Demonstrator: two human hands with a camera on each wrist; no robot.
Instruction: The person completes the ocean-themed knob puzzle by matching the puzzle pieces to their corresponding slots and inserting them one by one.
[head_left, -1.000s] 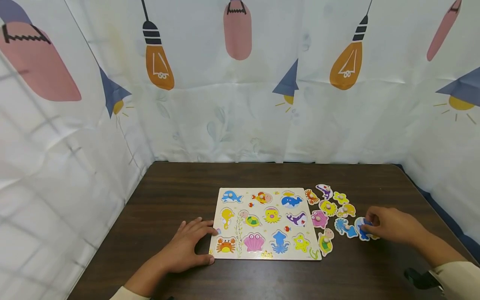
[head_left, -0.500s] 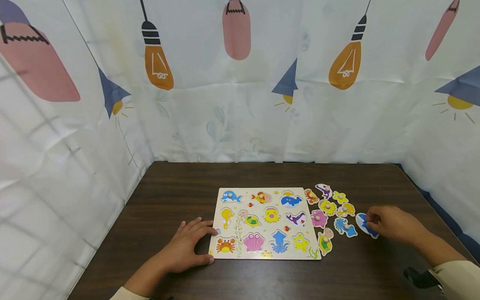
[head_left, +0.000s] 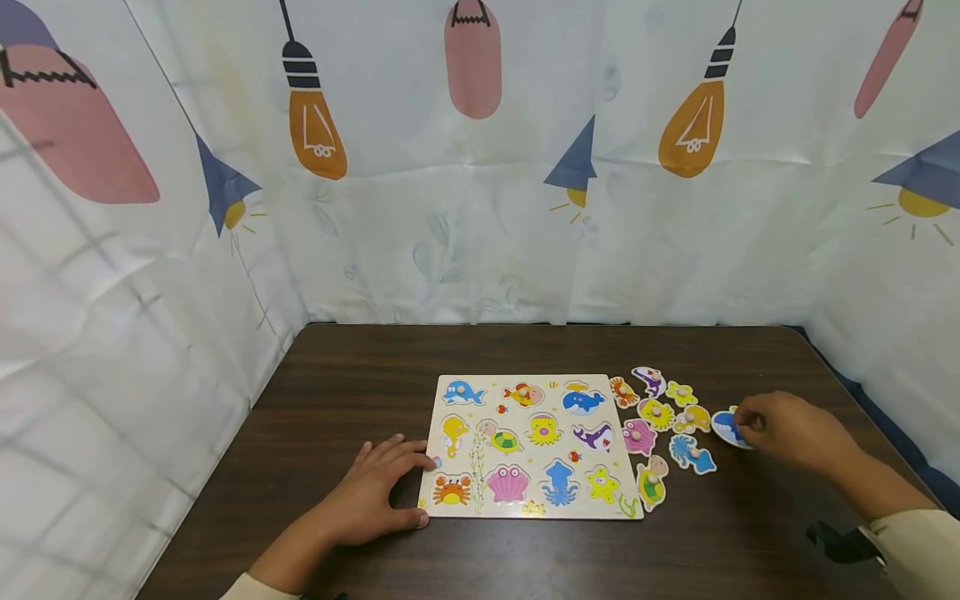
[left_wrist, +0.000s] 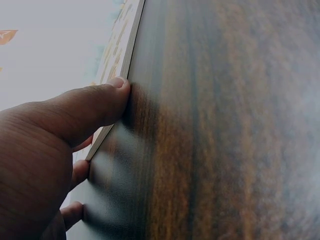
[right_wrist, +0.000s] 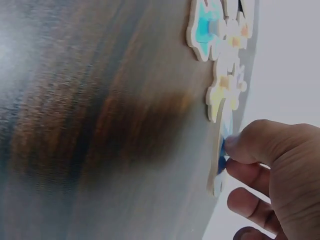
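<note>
A whale-shaped blue puzzle piece (head_left: 725,428) with a white rim is pinched between thumb and index finger of my right hand (head_left: 798,433), at the right of the table. In the right wrist view the whale piece (right_wrist: 226,125) stands tilted on edge, and its knob is hidden by the fingertips. My left hand (head_left: 378,487) rests at the left side of the cream puzzle board (head_left: 495,387), fingers spread, thumb at the near corner. The left wrist view shows that thumb (left_wrist: 95,102) against the board's edge. Printed sea animals cover the board.
Between board and right hand lie several loose knobbed pieces, among them a blue squid (head_left: 692,454), a turtle (head_left: 651,483), a pink shell (head_left: 638,437) and a yellow starfish (head_left: 681,394). A printed white curtain (head_left: 480,250) hangs behind the dark wooden table (head_left: 360,358).
My right hand lifts the whale piece, turning it and shifting it slightly away from me. A yellowish bit showing under the hand a second ago is no longer visible. My left hand stays put.
</note>
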